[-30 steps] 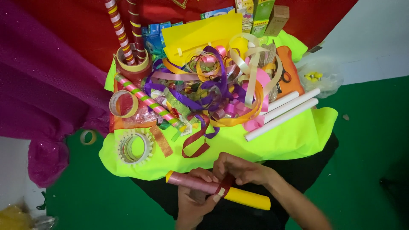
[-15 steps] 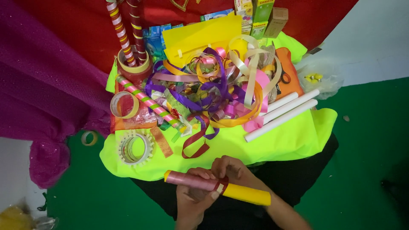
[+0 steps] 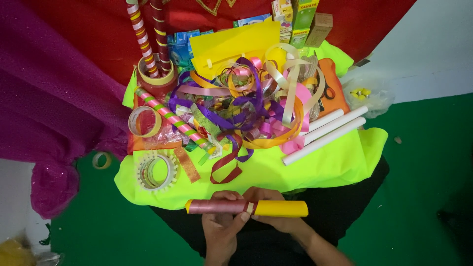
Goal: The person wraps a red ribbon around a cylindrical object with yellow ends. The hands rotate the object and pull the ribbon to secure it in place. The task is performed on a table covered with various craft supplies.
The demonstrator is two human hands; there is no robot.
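Green floor [image 3: 423, 187] underfoot, meeting a white wall [image 3: 433, 49] at upper right; red cloth backdrop [image 3: 98, 29] across the top, magenta sequinned fabric [image 3: 54, 118] draped down the left, and a neon yellow-green sheet [image 3: 340, 162] spread over the low work surface.

Three plain white paper tubes [image 3: 322, 134] lie side by side. Two tall spiral-striped sticks [image 3: 148, 37] stand in one red pot [image 3: 156, 81]. Two tape rolls [image 3: 144, 121] rest nearby; one yellow tube partly wrapped in pink foil [image 3: 246, 207] is held.
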